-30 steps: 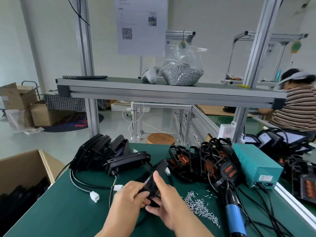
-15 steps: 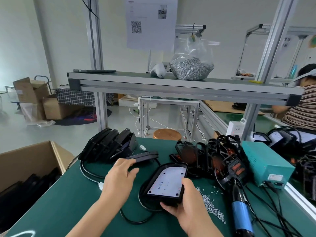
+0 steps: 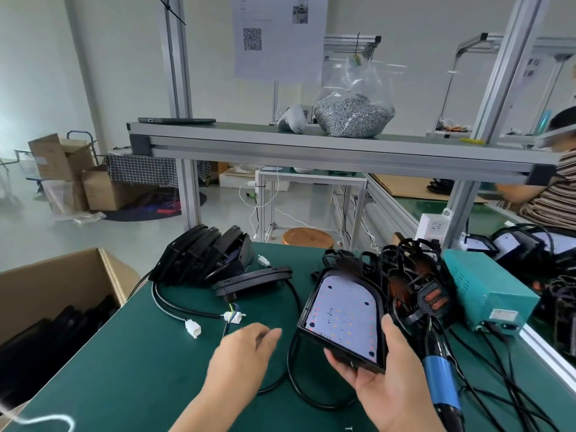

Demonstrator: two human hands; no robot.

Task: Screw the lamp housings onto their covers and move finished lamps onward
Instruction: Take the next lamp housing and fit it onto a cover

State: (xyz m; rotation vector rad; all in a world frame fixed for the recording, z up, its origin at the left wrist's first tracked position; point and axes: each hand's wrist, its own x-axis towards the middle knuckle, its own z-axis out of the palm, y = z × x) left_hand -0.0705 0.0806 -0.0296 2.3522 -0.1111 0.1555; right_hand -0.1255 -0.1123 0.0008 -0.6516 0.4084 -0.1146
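Observation:
My right hand grips the near end of a black lamp housing, tilted up above the green table with its white LED board facing me. Its black cable loops on the table below. My left hand hovers over the table left of the lamp, fingers relaxed and holding nothing. A single black lamp cover lies beyond my left hand, with a stack of more black covers behind it. Several black housings with orange parts are piled to the right.
A blue-handled electric screwdriver lies at the right beside a teal power box. White cable connectors lie on the table. An open cardboard box stands at the left. A bag of screws sits on the shelf. Another person works at the far right.
My right hand has raised and tilted the lamp housing toward me. My left hand has drawn back from the single cover toward me and hovers over the table.

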